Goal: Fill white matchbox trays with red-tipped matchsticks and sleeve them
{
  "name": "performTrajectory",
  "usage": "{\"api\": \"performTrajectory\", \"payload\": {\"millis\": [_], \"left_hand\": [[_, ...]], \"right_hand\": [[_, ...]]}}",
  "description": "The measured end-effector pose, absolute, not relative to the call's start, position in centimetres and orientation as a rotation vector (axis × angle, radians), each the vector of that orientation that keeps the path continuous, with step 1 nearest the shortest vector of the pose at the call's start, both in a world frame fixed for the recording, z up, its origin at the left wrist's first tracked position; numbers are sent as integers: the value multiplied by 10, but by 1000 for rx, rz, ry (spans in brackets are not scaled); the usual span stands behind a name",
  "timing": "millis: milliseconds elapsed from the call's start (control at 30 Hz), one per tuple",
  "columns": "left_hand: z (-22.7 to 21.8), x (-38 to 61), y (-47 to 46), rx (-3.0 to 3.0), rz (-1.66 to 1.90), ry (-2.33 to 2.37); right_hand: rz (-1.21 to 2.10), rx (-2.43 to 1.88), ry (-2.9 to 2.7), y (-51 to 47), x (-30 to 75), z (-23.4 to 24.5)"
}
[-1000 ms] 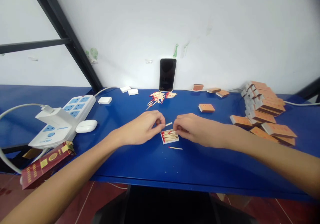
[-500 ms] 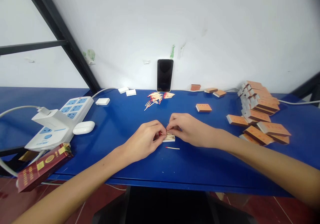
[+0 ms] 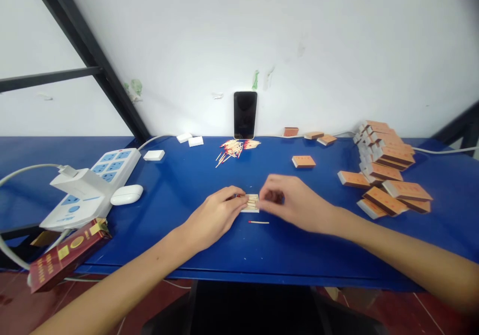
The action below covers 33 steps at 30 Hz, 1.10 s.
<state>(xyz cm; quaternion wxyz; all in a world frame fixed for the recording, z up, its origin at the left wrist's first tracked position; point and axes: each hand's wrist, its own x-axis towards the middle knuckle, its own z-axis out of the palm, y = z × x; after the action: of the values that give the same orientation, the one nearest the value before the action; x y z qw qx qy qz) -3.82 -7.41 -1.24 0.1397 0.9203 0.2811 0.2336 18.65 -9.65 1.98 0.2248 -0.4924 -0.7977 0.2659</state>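
A small white matchbox tray [image 3: 255, 210] filled with pale matchsticks lies on the blue table between my hands. My left hand [image 3: 221, 210] grips its left end, the fingers covering the match heads on that side. At the right end, my right hand [image 3: 282, 198] is curled with thumb and fingertips close together by the tray's edge. Its fingers are slightly blurred, and I cannot make out what they hold, if anything. A single red-tipped match [image 3: 258, 222] lies just in front of the tray. Farther back is a loose pile of matches [image 3: 232, 148].
A phone [image 3: 245, 115] leans against the wall behind the pile. Many orange matchboxes [image 3: 392, 148] are stacked at the right; one matchbox [image 3: 304, 161] lies nearer the middle. At left are a power strip [image 3: 125, 163], a white earbud case [image 3: 126, 194] and a dark red box [image 3: 69, 255].
My right hand has moved slightly right, off the middle of the tray, uncovering the matchsticks. My left fingers have straightened and lie over the tray's left end.
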Motion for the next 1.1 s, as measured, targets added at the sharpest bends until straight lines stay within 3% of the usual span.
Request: {"api": "performTrajectory", "payload": {"millis": [200,467,900,967,1100], "left_hand": [[-16,-39,-72,2580,727,850],[-7,-43,-73,2395,765,931],[-9,-41,-73,2520,583,858],[-9,-42,-73,2543,559,842],[-11,-43,-73,2552,569,849]], "right_hand": [[690,-1346,-2542,-132,198,18],[333,-1385,-2527,-108,178,31],[631,-1294,-2338,-99,187,24],[475,-1317,-2359,-91,197,21],[-158,-1545,-2367,-65,241,15]]}}
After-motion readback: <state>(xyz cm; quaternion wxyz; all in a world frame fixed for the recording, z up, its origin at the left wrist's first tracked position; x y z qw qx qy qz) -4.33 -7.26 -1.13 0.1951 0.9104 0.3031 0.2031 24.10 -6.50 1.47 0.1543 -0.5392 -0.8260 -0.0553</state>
